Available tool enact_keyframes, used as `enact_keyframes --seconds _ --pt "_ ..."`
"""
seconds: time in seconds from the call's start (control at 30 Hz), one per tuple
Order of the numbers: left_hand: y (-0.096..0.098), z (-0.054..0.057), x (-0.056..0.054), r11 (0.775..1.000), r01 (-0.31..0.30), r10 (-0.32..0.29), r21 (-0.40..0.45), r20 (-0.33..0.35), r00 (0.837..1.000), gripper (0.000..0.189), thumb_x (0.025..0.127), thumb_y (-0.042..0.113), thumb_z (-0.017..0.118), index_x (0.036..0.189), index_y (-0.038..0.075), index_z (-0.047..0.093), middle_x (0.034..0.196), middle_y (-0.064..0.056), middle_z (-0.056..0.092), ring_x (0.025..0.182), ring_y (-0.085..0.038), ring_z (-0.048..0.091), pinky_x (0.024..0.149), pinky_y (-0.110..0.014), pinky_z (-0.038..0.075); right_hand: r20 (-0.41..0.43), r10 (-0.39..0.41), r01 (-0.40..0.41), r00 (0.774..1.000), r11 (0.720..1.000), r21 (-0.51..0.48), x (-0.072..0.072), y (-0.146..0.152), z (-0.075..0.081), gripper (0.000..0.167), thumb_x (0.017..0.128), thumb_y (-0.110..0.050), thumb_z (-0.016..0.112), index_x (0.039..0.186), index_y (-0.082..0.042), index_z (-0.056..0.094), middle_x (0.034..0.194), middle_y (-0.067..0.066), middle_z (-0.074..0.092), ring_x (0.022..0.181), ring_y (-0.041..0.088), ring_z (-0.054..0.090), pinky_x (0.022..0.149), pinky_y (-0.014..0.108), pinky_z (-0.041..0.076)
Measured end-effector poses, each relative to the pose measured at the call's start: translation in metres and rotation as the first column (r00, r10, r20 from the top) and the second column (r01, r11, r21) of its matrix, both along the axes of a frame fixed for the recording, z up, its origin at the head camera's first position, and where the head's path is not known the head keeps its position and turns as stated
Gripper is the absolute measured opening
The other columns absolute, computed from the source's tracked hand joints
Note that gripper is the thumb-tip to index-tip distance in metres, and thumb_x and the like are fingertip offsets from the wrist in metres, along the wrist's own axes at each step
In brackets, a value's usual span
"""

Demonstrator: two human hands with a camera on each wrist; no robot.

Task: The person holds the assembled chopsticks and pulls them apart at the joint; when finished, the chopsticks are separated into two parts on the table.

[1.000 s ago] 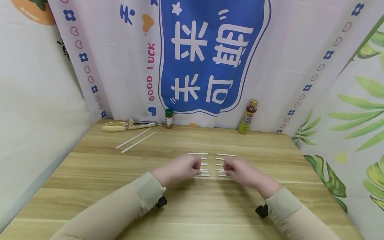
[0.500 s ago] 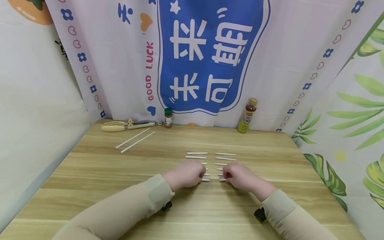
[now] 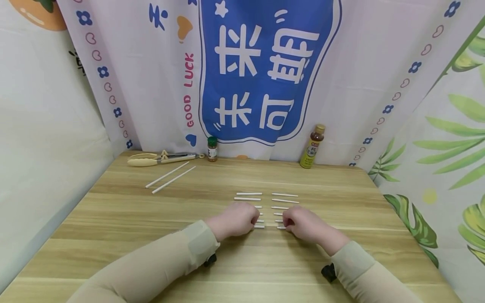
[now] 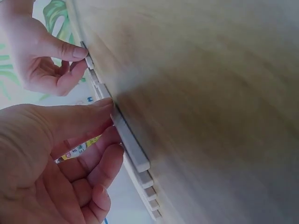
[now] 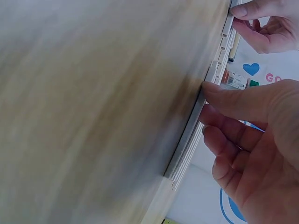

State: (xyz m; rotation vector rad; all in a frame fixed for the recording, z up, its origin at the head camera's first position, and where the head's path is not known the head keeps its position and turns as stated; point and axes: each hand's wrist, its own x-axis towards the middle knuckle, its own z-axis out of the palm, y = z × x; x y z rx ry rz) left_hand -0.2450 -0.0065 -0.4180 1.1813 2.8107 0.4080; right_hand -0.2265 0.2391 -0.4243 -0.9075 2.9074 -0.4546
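Note:
Two columns of short white sticks lie crosswise on the wooden table [image 3: 242,261], a narrow gap between them. My left hand [image 3: 235,219] pinches the nearest stick of the left column [image 3: 259,227] between thumb and fingers. The right hand [image 3: 305,222] pinches the nearest stick of the right column [image 3: 281,227] likewise. In the left wrist view, that left stick [image 4: 131,142] lies along the tabletop under the thumb tip. The right wrist view shows the right stick [image 5: 187,133] against the thumb and index finger. My hands partly cover several sticks farther back.
Two long white sticks [image 3: 174,179] lie slantwise at the back left. Behind them are cream-tipped tongs [image 3: 163,158] and a small green-capped jar [image 3: 212,149]. A yellow-labelled bottle [image 3: 312,146] stands at the back right, before a printed cloth [image 3: 159,84].
Both hands have come nearer to the body, pinching sticks that now lie frontmost in each column. The back sticks of the left column are uncovered. Over the last half second, hardly anything moved.

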Motion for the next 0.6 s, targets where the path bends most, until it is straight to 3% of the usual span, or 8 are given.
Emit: enact_keyframes --seconds 0.13,0.23,0.3,0.4,0.6 --pt "-0.009 0.006 -0.002 0.996 -0.034 0.031 0.084 0.034 0.999 0.021 0.083 0.008 0.071 0.070 0.018 0.058 0.065 0.009 0.053 0.062 -0.010 0.050 0.060 -0.029 0.043 0.011 -0.011 0.011 1.000 1.000 0.003 0.001 -0.003 0.001 0.023 0.083 -0.003 0.075 0.076 -0.018 0.058 0.075 -0.008 0.050 0.073 0.013 0.047 0.064 0.032 0.042" --pt "-0.026 0.015 -0.008 0.985 -0.117 0.108 0.131 0.071 0.992 0.016 0.084 0.009 0.070 0.074 0.017 0.061 0.068 0.008 0.055 0.063 -0.011 0.051 0.060 -0.031 0.045 0.019 -0.014 0.014 1.000 1.000 0.013 0.001 -0.004 0.001 0.024 0.083 -0.003 0.075 0.077 -0.018 0.058 0.074 -0.009 0.049 0.073 0.012 0.047 0.065 0.032 0.042" --pt "-0.042 0.023 -0.015 0.971 -0.193 0.179 0.144 0.106 0.978 0.012 0.086 0.010 0.070 0.078 0.016 0.064 0.071 0.007 0.057 0.065 -0.012 0.053 0.062 -0.032 0.046 0.024 -0.015 0.015 1.000 1.000 0.015 0.001 -0.005 0.001 0.024 0.083 -0.003 0.075 0.077 -0.018 0.058 0.074 -0.009 0.049 0.072 0.012 0.047 0.065 0.032 0.041" --pt "-0.075 0.032 -0.030 0.938 -0.308 0.281 0.159 0.172 0.944 0.005 0.089 0.012 0.069 0.086 0.012 0.066 0.077 0.003 0.059 0.070 -0.015 0.056 0.065 -0.034 0.048 0.033 -0.024 0.023 0.999 1.000 0.015 0.001 -0.006 0.001 0.024 0.083 -0.003 0.075 0.077 -0.018 0.058 0.074 -0.008 0.049 0.072 0.012 0.047 0.065 0.032 0.041" --pt "-0.147 0.039 -0.060 0.872 -0.473 0.444 0.126 0.203 0.873 0.010 0.090 0.012 0.066 0.097 0.005 0.066 0.091 -0.008 0.064 0.083 -0.026 0.059 0.072 -0.043 0.050 0.038 -0.021 0.021 0.999 1.000 0.010 0.001 -0.007 0.003 0.023 0.082 -0.001 0.075 0.076 -0.017 0.059 0.074 -0.007 0.050 0.072 0.013 0.047 0.065 0.033 0.041"
